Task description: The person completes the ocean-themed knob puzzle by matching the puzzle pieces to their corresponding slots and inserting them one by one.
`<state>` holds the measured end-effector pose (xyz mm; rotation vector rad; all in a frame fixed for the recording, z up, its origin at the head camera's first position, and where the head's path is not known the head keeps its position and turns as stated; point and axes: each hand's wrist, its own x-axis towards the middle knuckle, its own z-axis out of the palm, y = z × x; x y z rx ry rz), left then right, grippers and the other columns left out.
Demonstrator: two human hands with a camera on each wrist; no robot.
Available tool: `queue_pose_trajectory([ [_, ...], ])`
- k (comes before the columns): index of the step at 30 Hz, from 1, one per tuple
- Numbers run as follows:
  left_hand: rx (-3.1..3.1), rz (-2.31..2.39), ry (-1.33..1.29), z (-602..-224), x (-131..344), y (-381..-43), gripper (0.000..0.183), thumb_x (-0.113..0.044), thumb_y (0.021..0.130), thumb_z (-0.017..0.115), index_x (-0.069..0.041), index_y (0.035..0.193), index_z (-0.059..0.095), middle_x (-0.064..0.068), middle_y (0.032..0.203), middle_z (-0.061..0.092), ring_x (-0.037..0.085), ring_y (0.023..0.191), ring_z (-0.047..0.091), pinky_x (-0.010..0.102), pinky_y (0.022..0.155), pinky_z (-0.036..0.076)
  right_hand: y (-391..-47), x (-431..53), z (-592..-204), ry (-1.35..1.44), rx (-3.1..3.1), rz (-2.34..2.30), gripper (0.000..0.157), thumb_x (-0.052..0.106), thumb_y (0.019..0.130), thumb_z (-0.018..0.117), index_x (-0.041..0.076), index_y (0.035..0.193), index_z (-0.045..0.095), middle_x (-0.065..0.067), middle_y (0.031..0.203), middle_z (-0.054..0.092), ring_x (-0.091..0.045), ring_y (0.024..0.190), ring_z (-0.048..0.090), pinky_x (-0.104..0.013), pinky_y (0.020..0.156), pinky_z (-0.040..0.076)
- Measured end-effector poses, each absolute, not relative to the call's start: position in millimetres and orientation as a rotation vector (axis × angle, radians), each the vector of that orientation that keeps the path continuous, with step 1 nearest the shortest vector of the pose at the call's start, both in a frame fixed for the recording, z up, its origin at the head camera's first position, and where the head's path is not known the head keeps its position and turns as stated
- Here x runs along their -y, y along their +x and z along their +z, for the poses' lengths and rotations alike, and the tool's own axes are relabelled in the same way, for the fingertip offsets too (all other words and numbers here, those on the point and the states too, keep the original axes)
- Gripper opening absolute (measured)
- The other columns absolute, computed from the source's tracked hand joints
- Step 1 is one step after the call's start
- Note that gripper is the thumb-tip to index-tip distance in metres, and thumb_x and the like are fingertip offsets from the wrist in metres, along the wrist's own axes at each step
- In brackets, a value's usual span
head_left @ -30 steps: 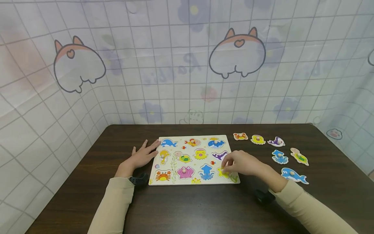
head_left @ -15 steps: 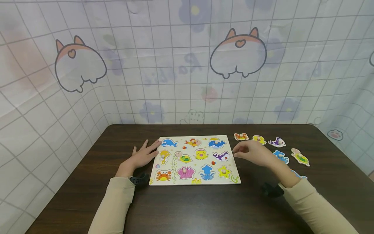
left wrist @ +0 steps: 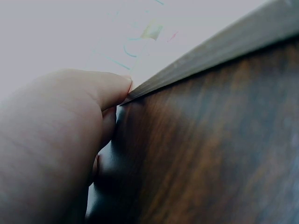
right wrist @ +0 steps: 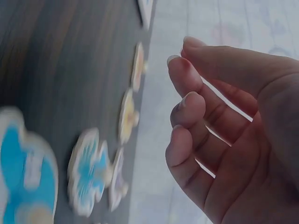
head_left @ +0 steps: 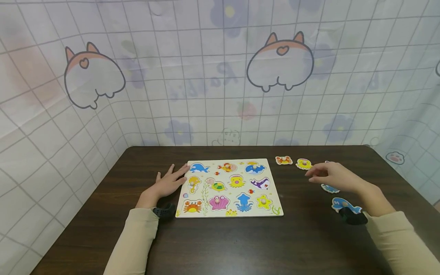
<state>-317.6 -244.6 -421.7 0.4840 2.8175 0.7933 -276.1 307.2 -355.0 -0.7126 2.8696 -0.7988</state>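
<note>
My left hand (head_left: 166, 186) rests with spread, straight fingers on the left edge of a wooden sea-animal puzzle board (head_left: 276, 196). In the left wrist view a fingertip (left wrist: 122, 85) touches the board's edge. My right hand (head_left: 338, 177) hovers, fingers loosely bent and holding nothing, over loose knobbed pieces right of the board. Below it lie a blue squid piece (head_left: 330, 188) and a blue whale piece (head_left: 343, 205). A purple whale piece (right wrist: 117, 179) is mostly hidden by the hand in the head view; the turtle piece is out of sight there. The starfish piece (head_left: 264, 202) sits in the board.
A crab piece (head_left: 283, 160) and a yellow octopus piece (head_left: 304, 164) lie near the far edge of the dark wooden table (head_left: 233, 244). A patterned cloth (head_left: 213, 99) hangs behind and at both sides. Each wrist wears a black band (head_left: 165, 211).
My right hand has let go of the starfish piece, lifted off the board and moved right over the loose pieces. The left hand has stayed in place.
</note>
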Motion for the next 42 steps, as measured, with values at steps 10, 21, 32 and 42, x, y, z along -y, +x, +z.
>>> queue_pose_trajectory([
  [10,-2.821,0.792,0.478,-424,246,-317,0.06,-0.038,0.112,0.042,-0.018,0.165,0.024,0.008,0.171,0.014,0.042,0.155,-0.007,0.075,0.11,-0.017,-285,-353,-370,-0.594,-2.839,-0.854,0.019,0.006,0.096,0.069,-0.006,0.111,0.068,0.001,0.082,0.061,-0.008,0.067,0.049,-0.027,0.058,0.044],
  [21,-2.828,0.791,0.469,-423,244,-316,0.059,-0.037,0.112,0.042,-0.018,0.165,0.025,0.007,0.171,0.014,0.042,0.155,-0.006,0.075,0.11,-0.016,-289,-372,-382,-0.471,-2.758,-0.884,0.013,0.002,0.096,0.065,-0.008,0.105,0.065,-0.002,0.085,0.061,-0.015,0.071,0.052,-0.029,0.06,0.049],
  [32,-2.817,0.782,0.484,-422,244,-316,0.06,-0.039,0.112,0.041,-0.018,0.165,0.024,0.008,0.171,0.013,0.043,0.154,-0.008,0.075,0.11,-0.015,-293,-370,-385,-0.399,-2.809,-0.807,0.018,0.012,0.098,0.071,-0.005,0.101,0.065,0.0,0.078,0.056,-0.019,0.067,0.05,-0.031,0.056,0.046],
  [42,-2.822,0.78,0.487,-422,245,-317,0.06,-0.039,0.112,0.041,-0.018,0.165,0.024,0.008,0.171,0.013,0.043,0.155,-0.007,0.075,0.11,-0.016,-294,-365,-384,-0.395,-2.786,-0.829,0.017,0.01,0.097,0.071,-0.005,0.098,0.065,0.0,0.076,0.056,-0.018,0.063,0.049,-0.029,0.054,0.045],
])
